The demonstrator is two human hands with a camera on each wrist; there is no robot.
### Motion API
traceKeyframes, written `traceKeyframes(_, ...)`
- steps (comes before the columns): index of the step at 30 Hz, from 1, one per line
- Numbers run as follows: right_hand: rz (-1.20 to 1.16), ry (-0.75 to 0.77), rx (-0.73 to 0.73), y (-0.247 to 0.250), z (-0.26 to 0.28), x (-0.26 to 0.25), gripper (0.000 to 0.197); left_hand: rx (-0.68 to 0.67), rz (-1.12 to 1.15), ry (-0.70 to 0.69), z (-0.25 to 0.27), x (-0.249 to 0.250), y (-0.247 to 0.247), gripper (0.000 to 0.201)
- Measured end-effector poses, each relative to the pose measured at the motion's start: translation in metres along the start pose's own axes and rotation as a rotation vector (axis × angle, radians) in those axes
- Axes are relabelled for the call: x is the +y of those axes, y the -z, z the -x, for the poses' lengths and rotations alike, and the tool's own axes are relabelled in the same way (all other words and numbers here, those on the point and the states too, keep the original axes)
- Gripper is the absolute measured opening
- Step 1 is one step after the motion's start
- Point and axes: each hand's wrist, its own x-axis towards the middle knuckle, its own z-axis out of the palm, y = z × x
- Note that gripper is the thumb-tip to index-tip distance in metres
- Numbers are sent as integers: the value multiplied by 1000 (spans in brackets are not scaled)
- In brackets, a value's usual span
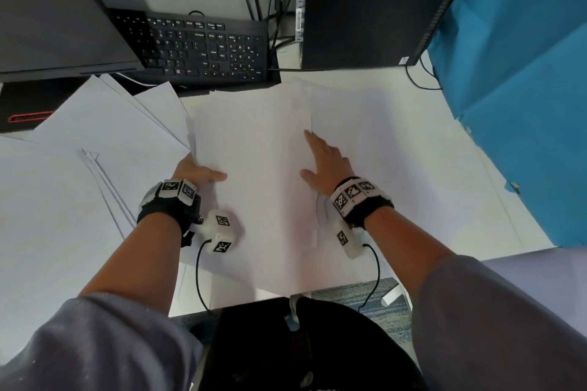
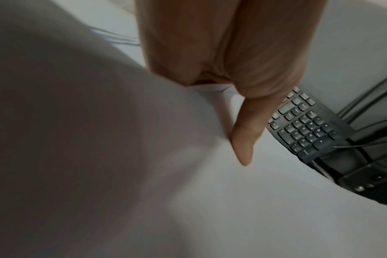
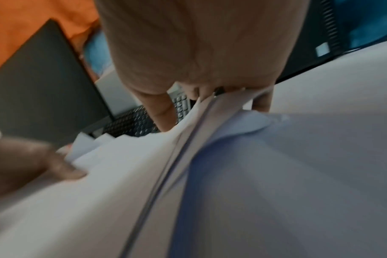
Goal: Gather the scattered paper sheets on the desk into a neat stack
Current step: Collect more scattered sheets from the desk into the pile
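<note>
A loose bundle of white paper sheets [image 1: 260, 149] lies in the middle of the desk, its near end hanging over the front edge. My left hand [image 1: 203, 170] grips the bundle's left edge, thumb [image 2: 243, 139] on top and fingers hidden beneath. My right hand [image 1: 317, 155] lies on top of the bundle with its fingers stretched out toward the far side. In the right wrist view the raised sheet edges [image 3: 188, 139] run up under its palm [image 3: 199, 52], between thumb and fingers. More sheets [image 1: 95, 136] lie fanned out to the left.
A black keyboard [image 1: 203, 47] sits just beyond the papers, with a dark monitor [image 1: 54, 9] at the far left and a black computer tower [image 1: 365, 3] with cables at the far right. Blue cloth [image 1: 524, 105] borders the desk's right side.
</note>
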Motion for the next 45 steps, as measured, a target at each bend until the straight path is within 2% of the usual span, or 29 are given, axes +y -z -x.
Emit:
traceKeyframes(3,-60,-37,82,16,-3,12,79,-24,96,-18,3,-10,2,70)
traceKeyframes(5,0,-200,145,31,-3,31,80,-23,238,-11,3,-16,5,68)
traceKeyframes(8,131,-502,166,59,-1,70,94,35,290,-11,22,-6,13,35)
traceKeyframes(10,187,-600,145,72,4,96,107,80,288,-7,30,-3,21,16)
traceKeyframes(12,217,-656,119,79,9,116,118,102,311,-12,26,-9,30,21)
traceKeyframes(15,188,-710,72,77,10,131,131,147,349,5,22,-21,36,45)
traceKeyframes(17,150,-714,51,74,7,134,133,174,349,8,24,-24,33,43)
traceKeyframes(19,112,-715,36,74,5,136,126,187,351,4,24,-26,31,44)
traceKeyframes(22,109,-665,6,81,7,135,94,179,356,-17,24,-26,31,39)
traceKeyframes(25,81,-608,16,99,11,129,75,167,378,-27,22,-26,36,48)
traceKeyframes(28,185,-520,142,133,18,114,44,163,371,-41,16,-23,39,57)
traceKeyframes(30,379,-470,251,158,23,95,29,170,356,-32,21,-15,36,42)
traceKeyframes(32,553,-459,392,180,26,67,26,171,361,-34,23,-9,32,26)
traceKeyframes(34,613,-398,568,198,27,39,26,170,364,-49,25,-4,28,26)
traceKeyframes(37,519,-238,832,220,26,7,31,173,371,-60,24,3,29,27)
traceKeyframes(40,376,-167,990,234,20,-18,37,184,388,-77,27,11,34,23)
traceKeyframes(43,1,-261,988,227,5,-19,33,212,377,-77,26,11,48,21)
traceKeyframes(45,-205,-357,865,207,-10,-6,32,229,373,-50,20,4,60,28)
